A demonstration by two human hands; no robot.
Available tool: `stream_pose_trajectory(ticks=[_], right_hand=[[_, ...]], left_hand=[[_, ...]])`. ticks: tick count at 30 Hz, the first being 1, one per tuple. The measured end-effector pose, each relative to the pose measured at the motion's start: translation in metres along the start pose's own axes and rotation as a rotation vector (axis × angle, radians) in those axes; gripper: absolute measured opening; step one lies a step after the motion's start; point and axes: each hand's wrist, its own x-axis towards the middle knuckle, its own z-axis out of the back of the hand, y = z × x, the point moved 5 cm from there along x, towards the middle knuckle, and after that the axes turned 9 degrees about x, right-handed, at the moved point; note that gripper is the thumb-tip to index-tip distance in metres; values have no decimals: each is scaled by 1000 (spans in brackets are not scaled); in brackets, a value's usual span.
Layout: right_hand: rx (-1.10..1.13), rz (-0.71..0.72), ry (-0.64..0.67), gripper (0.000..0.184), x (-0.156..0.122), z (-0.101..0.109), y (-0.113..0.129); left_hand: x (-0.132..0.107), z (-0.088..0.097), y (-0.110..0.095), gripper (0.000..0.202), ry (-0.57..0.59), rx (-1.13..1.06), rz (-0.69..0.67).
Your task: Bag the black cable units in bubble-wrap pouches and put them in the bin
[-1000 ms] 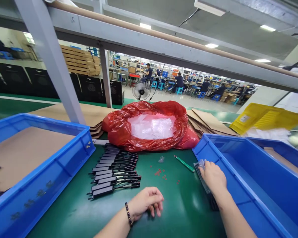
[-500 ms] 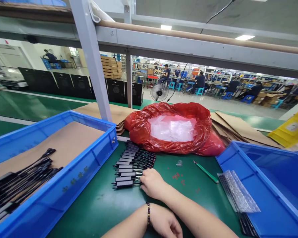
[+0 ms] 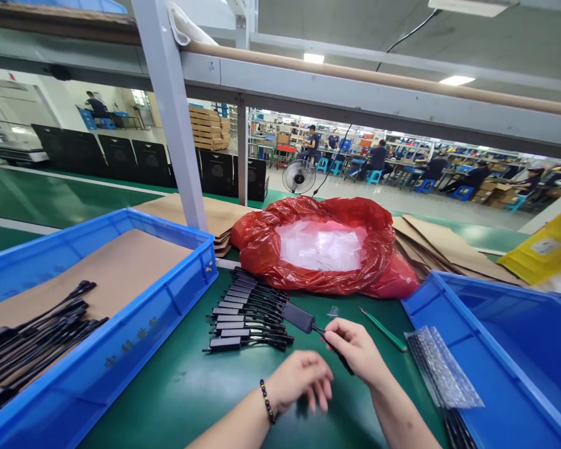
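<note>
R hand [image 3: 355,352] has thumb + fingers pinched on the thin cable of a black part [image 3: 299,317], just behind its flat box end; L hand [image 3: 303,380] holds nothing, fingers loosely curled, just beside it. The part is held over the green tabletop [image 3: 177,399], box end pointing away and to the left, cable tail hanging below the R hand. Box overlaps the near row in view; can't tell if they touch.

From here it looks light. Box is prob. stiff plastic, maybe a bit slick; cable seems bendy, so a cable-only hold could let the box swing or twist. Better hold, I'd say: flat sides of the box, w/ the tail supported. Weak spot is prob. where cable meets box.

Around it: a row of similar black parts [image 3: 231,325] close on the L, cables side by side, could snag. Red bag [image 3: 262,249] w/ clear packets [image 3: 327,249] sits behind, blocking the far side. Green pen-like tool [image 3: 383,330] + small clear bit [image 3: 333,312] lie near the R hand. Bubble-wrap bag [image 3: 444,368] leans by the R blue tub [image 3: 486,349]; L blue tub [image 3: 168,312] walls off the other side.
</note>
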Motion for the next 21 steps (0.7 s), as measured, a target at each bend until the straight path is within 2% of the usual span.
stream_pose_trajectory(ticks=[2, 3, 5, 10, 15, 21], right_hand=[[130, -85, -18, 44, -8, 1, -17], [168, -116, -12, 44, -11, -2, -26], [216, -165, 28, 43, -16, -12, -42], [216, -183, 98, 38, -18, -28, -58], [72, -154, 48, 30, -18, -25, -57], [-54, -143, 13, 24, -20, -25, -62]], left_hand=[[2, 18, -9, 44, -288, -31, -181], [2, 23, -13, 44, -376, 2, -246], [2, 29, -15, 43, -464, 86, -281], [3, 30, -10, 45, -497, 127, -231], [6, 28, -3, 53, -492, 47, -171], [5, 26, -4, 51, -532, 26, -155]])
